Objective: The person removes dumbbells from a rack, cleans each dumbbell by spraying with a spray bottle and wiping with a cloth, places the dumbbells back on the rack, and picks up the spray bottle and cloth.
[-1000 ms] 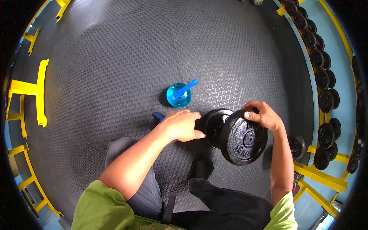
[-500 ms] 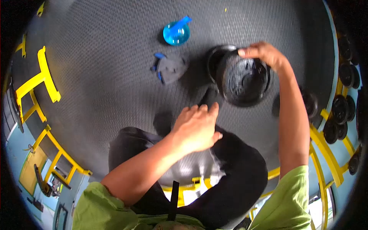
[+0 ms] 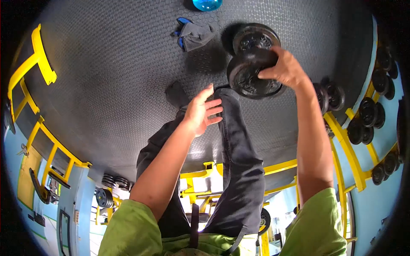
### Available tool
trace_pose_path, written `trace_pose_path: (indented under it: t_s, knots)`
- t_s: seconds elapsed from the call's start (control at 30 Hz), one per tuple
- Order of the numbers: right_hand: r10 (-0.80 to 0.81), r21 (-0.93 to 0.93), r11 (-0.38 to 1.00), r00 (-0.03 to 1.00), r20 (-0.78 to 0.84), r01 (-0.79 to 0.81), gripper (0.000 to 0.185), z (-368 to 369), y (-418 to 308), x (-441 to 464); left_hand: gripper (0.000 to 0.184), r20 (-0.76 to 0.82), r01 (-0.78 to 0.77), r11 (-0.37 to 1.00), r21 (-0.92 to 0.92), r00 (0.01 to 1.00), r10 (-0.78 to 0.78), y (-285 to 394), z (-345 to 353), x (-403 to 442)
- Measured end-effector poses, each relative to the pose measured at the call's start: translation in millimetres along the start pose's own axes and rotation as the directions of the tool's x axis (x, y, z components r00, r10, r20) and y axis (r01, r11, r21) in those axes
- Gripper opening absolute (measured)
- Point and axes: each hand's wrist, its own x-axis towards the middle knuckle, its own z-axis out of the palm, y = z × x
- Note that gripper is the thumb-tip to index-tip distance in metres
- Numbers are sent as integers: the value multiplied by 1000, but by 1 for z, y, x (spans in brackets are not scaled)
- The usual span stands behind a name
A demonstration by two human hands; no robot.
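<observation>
A black dumbbell [image 3: 256, 83] with round plates rests on the dark rubber floor [image 3: 128, 64], right of centre. My right hand [image 3: 284, 68] grips the rim of its nearer plate, thumb on the plate's face. Above my legs, with fingers apart and nothing in it, is my left hand [image 3: 203, 111]. Up and to the left of the dumbbell lies a grey and blue glove-like cloth item [image 3: 196, 36]. The blue container [image 3: 207, 3] is cut off by the top edge of the view.
Dumbbells [image 3: 368, 112] line a yellow rack [image 3: 348, 153] on the right, and another pair of plates [image 3: 329, 97] sits near its foot. Yellow frames [image 3: 42, 64] stand at the left. My legs [image 3: 241, 170] extend below the hands.
The view has tilted, so the floor items appear higher. My left hand has moved away from the dumbbell and turned with fingers spread. My right hand stays on the plate, and my legs are straighter.
</observation>
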Motion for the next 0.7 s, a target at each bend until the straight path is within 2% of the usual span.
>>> trace_pose_path:
  t_s: [0.27, 0.3, 0.47, 0.5, 0.53, 0.6, 0.63, 0.7]
  knots:
    - [-52, -75, 996, 997, -50, 48, 63, 53, -5, -26, 96, 40, 13, 985, -173, 999, -7, -22, -1, 7]
    - [-43, -97, 995, 998, -53, 38, 57, 60, -13, -32, 96, 53, 20, 984, -176, 999, -11, -29, -1, 9]
    - [1, -237, 972, 1000, 23, 4, 52, 130, -31, -54, 98, 70, 28, 973, -227, 997, -13, -38, 1, 8]
    - [-55, -264, 963, 998, 17, 58, 51, 155, -27, -54, 99, 66, 24, 967, -255, 998, -7, -39, -2, 10]
    - [-60, -310, 948, 998, 37, 68, 47, 171, -29, -56, 99, 53, 20, 969, -247, 999, -7, -44, -7, 14]
    - [-87, -366, 928, 996, -25, 72, 43, 222, -23, -57, 102, -26, 52, 995, -82, 998, -55, -58, -23, 26]
    - [-45, -342, 939, 998, -42, 28, 56, 239, -23, -54, 103, -85, 54, 993, -104, 994, -62, -58, -20, 22]
    - [-28, -343, 939, 998, -52, 8, 55, 261, -19, -53, 104, -114, 69, 995, -68, 991, -77, -63, -25, 24]
